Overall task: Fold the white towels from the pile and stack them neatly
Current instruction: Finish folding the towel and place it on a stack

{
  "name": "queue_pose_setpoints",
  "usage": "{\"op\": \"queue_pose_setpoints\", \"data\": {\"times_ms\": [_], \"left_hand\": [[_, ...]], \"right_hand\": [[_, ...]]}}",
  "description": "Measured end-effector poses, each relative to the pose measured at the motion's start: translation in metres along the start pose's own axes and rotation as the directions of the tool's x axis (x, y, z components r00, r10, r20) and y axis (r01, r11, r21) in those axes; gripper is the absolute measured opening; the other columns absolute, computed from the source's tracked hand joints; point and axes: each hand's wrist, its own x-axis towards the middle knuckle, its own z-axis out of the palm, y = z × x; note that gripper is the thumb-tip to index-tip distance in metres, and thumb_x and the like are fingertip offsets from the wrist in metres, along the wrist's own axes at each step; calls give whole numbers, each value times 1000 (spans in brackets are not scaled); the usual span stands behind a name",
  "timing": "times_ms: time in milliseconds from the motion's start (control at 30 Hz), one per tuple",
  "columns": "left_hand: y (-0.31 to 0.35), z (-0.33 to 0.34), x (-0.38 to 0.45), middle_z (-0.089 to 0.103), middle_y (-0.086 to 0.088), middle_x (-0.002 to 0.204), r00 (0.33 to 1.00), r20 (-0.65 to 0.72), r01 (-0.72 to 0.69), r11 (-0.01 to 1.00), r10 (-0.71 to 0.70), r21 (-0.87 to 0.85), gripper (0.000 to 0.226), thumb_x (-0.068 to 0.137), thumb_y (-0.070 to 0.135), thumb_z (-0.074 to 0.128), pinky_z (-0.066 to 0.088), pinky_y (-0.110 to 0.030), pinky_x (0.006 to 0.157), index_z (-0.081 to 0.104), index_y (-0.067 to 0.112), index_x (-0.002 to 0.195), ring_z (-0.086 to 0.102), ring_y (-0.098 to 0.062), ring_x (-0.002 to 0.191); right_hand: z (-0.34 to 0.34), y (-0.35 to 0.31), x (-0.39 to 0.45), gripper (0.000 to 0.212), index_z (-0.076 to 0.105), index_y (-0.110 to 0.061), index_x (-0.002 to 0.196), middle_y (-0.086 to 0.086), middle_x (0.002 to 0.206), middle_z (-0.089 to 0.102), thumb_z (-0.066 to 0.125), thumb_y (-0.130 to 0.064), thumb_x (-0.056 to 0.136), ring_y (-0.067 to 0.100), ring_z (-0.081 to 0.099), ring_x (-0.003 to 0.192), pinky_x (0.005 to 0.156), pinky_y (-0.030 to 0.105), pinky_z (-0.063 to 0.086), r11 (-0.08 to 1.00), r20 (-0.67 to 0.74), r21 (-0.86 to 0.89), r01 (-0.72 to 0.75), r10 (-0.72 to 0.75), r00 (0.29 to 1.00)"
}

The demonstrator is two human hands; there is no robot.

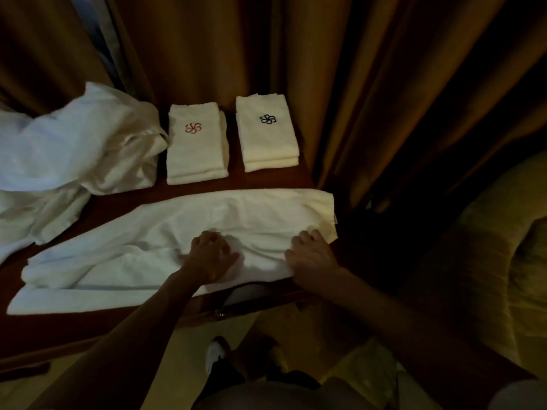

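A long white towel [165, 232] lies spread along the front of the dark wooden table [260, 180], partly folded lengthwise. My left hand [211, 255] rests on its middle with fingers curled into the cloth. My right hand [312, 255] grips the towel's near right edge. Behind it stand two stacks of folded white towels: one with a red emblem [195, 149], one with a dark emblem [266, 134]. A loose pile of white towels [68, 149] lies at the back left.
Brown curtains [355, 69] hang right behind the table. A bed with a pillow [488, 261] stands to the right. A drawer handle [219, 313] shows under the table's front edge, with my feet on the floor below.
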Motion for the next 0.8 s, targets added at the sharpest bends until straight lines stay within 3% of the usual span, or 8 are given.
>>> {"op": "queue_pose_setpoints", "data": {"times_ms": [100,167,333,433,500,567,700,800], "left_hand": [[-5,4,-1,28,-9,152,1000,-14,10,999,-10,36,44,87,52,66,28,-42,113,60,23,120,24,-32,141],[-5,6,-6,26,-6,151,999,-38,9,998,-7,58,49,82,51,72,36,-43,107,56,24,120,25,-31,139],[-11,12,-14,33,-4,148,994,-113,3,996,7,94,54,78,54,73,42,-49,101,54,27,120,31,-28,136],[-14,11,-16,34,-3,148,992,-123,4,993,10,117,57,78,56,72,43,-48,100,53,27,123,31,-28,136],[-13,10,-17,34,-4,148,993,-118,16,993,-1,121,58,77,56,73,44,-47,99,53,27,123,32,-29,136],[-10,10,-17,32,-4,149,995,-101,18,992,-5,127,58,78,56,73,44,-47,100,53,27,123,31,-30,136],[-6,6,-16,33,-5,147,997,-74,34,984,-22,173,55,80,62,67,45,-45,98,53,26,121,34,-29,134],[9,1,-12,46,-4,135,992,-124,62,957,-28,283,58,85,72,50,44,-41,94,58,24,117,47,-27,121]], "right_hand": [[4,18,-14,29,62,-11,53,14,86,66,38,-19,67,36,59,81,74,40,35,991,-48,-5,-134,133,990],[13,27,-25,35,64,-9,54,12,90,68,33,-15,70,36,62,83,73,39,31,983,-130,-6,-182,180,975],[31,29,-35,32,67,-15,96,9,88,63,42,-17,76,32,60,79,71,38,42,977,-218,72,-201,212,953],[21,22,-18,49,58,-23,128,9,108,63,51,-23,80,31,62,95,80,39,47,951,-88,211,-228,251,964],[12,19,-6,46,47,-18,134,8,123,60,50,-28,90,29,59,112,92,37,45,842,108,366,-397,385,917],[12,22,-4,43,45,-12,133,8,125,61,48,-31,95,27,59,115,90,33,46,758,169,374,-534,511,843],[28,32,-26,33,57,-16,108,6,108,62,47,-45,98,27,62,103,78,32,45,678,177,458,-575,564,806],[35,35,-25,49,60,-17,102,7,103,62,54,-64,89,28,62,97,81,36,51,429,345,621,-656,602,720]]}}
